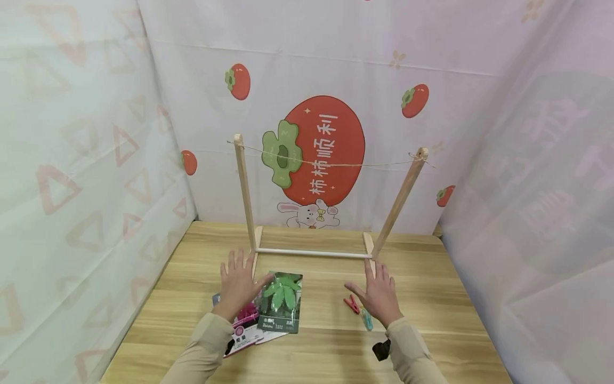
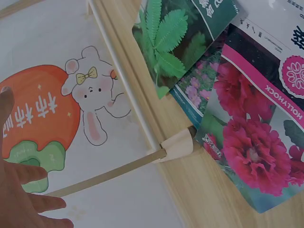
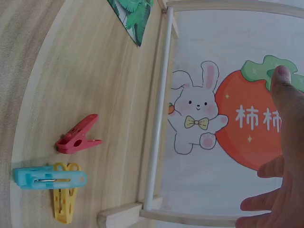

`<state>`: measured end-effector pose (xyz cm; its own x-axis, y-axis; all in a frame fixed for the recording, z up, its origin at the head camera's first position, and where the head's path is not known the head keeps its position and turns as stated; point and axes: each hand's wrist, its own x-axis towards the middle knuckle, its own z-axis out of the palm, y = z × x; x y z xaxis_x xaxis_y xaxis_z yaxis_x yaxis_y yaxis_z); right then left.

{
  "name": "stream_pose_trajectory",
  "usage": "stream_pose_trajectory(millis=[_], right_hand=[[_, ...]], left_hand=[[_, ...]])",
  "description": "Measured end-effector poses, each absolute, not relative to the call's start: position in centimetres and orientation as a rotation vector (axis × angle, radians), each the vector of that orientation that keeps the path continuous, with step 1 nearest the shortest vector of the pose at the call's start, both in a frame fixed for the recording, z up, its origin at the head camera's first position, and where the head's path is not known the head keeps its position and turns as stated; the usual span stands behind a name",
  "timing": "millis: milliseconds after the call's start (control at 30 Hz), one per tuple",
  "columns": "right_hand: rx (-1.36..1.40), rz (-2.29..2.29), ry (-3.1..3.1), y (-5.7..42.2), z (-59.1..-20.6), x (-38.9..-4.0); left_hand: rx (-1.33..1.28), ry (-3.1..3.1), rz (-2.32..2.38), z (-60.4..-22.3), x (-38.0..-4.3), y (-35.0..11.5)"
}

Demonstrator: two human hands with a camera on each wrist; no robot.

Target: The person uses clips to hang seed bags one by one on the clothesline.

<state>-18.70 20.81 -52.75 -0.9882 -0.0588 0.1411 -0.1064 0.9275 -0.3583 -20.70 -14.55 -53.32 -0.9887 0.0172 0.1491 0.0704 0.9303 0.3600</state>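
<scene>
both hands flat, fingers spread, gripping nothing. left hand (image 1: pixel 238 285) on the seed packets (image 1: pixel 280 301), probably touching, just before the rack (image 1: pixel 312 253). right hand (image 1: pixel 379 293) beside the pegs (image 1: pixel 357 310).

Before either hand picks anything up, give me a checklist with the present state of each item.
1. Left hand free, fingers spread: ok.
2. Right hand free, holding nothing: ok.
3. Seed packets within reach by the left hand: ok.
4. Red peg, blue peg and yellow peg beside the right hand: ok.
5. String tied between the frame's posts: ok.
6. String tight enough: cannot tell.
</scene>
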Motion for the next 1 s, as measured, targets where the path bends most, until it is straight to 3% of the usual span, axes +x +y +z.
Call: stream_pose_trajectory(millis=[1000], right_hand=[[0.192, 0.626, -2.973, 23.9, -59.0, -17.3]], left_hand=[[0.042, -3.036, -0.601, -58.3, -19.8, -17.9]])
